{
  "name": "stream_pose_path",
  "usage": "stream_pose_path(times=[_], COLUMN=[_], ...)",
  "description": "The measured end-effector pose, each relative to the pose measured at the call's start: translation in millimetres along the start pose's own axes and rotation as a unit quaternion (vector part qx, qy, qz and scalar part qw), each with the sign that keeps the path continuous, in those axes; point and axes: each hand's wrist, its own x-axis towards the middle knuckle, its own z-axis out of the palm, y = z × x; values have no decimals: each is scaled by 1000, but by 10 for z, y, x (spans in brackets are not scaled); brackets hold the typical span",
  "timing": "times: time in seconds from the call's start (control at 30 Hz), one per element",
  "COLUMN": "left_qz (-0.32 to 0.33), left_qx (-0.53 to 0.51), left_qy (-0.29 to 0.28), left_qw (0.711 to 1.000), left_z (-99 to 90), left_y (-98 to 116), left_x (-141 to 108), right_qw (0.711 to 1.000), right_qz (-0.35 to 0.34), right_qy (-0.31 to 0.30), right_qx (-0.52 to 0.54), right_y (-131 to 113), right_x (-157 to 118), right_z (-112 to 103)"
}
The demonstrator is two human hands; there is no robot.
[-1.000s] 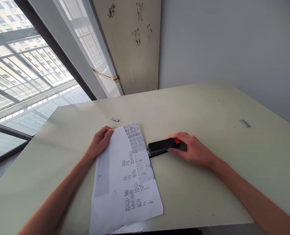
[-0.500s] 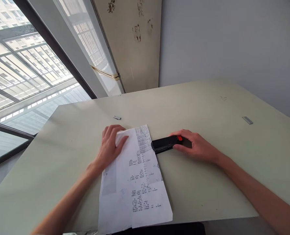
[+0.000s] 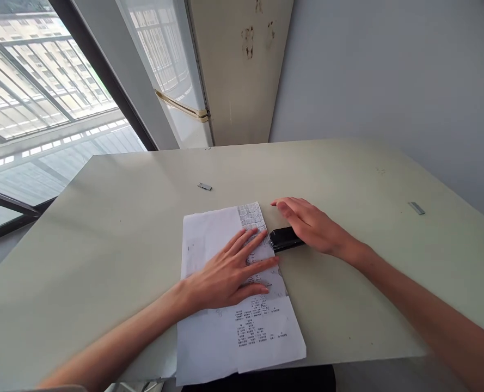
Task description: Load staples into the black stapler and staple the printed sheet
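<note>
A stack of printed paper sheets (image 3: pixel 209 343) lies on the table, its near end reaching past the front edge. My left hand (image 3: pixel 229 272) rests flat on the sheets with its fingers spread. Against the paper's right edge is a black stapler (image 3: pixel 285 238), its front end at the sheets. My right hand (image 3: pixel 313 224) is over the stapler's rear, with the fingers stretched out and not wrapped round it. The palm hides the back of the stapler, so I cannot tell how firmly it presses.
One small strip of staples (image 3: pixel 204 187) lies beyond the paper, and another staple strip (image 3: pixel 416 208) lies far right on the pale table (image 3: pixel 115 261). A refrigerator (image 3: pixel 242 98) stands behind the table, with a window (image 3: pixel 33 81) at the left.
My left hand has moved from the paper's far left edge to lie flat across its middle. My right hand has let go of its grip round the stapler and now lies over its rear.
</note>
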Motion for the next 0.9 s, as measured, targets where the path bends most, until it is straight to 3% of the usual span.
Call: stream_pose_path(times=[0.27,0.63,0.9], left_qz=[-11,-27,-34], left_qx=[-29,-54,-62], left_qy=[16,35,50], left_qw=[999,998,996], left_z=[44,118,128], left_y=[23,10,16], left_x=[-30,-51,-32], right_qw=[994,974,967], right_qz=[0,10,20], right_qy=[-47,-64,-69], right_qx=[-94,-215,-245], right_y=[-251,-246,-287], right_x=[10,8,13], right_z=[98,213,253])
